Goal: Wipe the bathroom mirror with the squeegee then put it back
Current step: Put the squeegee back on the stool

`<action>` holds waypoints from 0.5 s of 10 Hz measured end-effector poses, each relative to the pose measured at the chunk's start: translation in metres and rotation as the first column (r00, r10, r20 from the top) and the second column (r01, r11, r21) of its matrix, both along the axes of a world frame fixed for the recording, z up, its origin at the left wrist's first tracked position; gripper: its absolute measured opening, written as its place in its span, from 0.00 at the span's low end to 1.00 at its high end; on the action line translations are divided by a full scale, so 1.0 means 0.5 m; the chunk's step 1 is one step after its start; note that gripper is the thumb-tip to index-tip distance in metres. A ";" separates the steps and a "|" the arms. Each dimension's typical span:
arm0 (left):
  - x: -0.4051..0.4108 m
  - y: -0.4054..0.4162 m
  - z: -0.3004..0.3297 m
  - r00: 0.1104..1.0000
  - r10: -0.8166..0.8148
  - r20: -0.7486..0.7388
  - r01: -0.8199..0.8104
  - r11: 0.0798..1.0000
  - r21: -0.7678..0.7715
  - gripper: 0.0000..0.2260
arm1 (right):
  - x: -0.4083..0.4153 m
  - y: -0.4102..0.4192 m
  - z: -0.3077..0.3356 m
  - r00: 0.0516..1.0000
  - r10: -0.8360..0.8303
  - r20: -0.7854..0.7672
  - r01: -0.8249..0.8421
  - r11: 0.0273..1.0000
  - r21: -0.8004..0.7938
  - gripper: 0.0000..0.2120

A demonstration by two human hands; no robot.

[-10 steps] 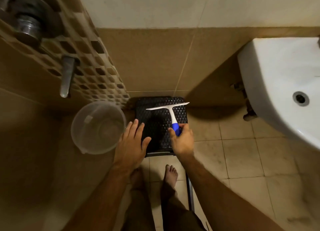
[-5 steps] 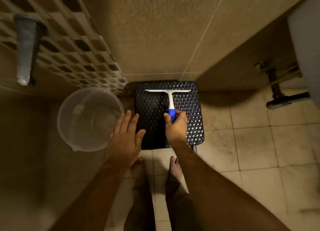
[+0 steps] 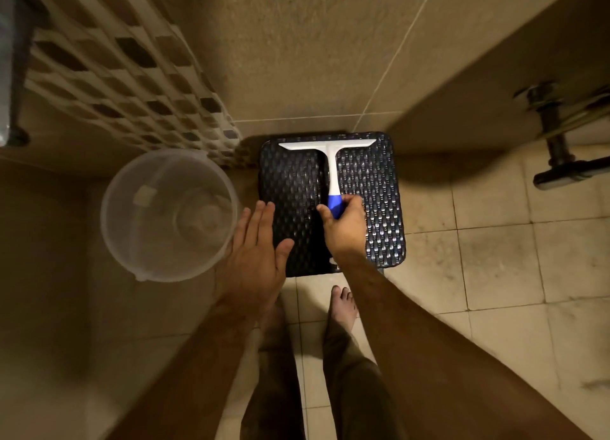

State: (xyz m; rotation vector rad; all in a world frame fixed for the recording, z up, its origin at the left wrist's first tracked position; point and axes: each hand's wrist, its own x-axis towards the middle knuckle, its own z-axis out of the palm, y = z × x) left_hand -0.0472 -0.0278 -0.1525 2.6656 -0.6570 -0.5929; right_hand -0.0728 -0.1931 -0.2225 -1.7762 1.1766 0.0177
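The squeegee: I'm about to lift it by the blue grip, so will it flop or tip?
The squeegee looks like rigid plastic, so probably stiff and light. Its wide blade sits far from the right hand, so it may feel slightly head-heavy.

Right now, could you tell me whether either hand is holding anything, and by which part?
The right hand grips the white T-shaped squeegee by its blue handle end; the left hand is open, holding nothing.

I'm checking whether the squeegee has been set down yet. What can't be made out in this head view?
- Squeegee handle end: wrapped by the right hand, so resting or lifted off the stool is unclear.
- Left hand: touching the stool or hovering, unclear.
- Bucket: contents blurred.
- Mirror: outside the frame.
- Drain pipe: cut by the right edge.
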 end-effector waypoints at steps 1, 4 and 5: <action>-0.007 -0.011 0.006 1.000 -0.027 -0.011 0.027 1.000 0.007 0.30 | 0.001 -0.003 0.001 1.000 -0.001 0.001 0.001 0.999 0.043 0.17; 0.009 0.015 0.010 1.000 -0.021 -0.015 0.020 1.000 -0.013 0.29 | -0.030 -0.026 0.043 0.999 0.005 0.039 -0.001 0.994 -0.105 0.33; 0.012 0.009 0.046 1.000 -0.004 0.007 0.005 1.000 -0.021 0.29 | -0.046 -0.030 0.094 0.982 0.176 -0.066 -0.188 0.911 -0.367 0.36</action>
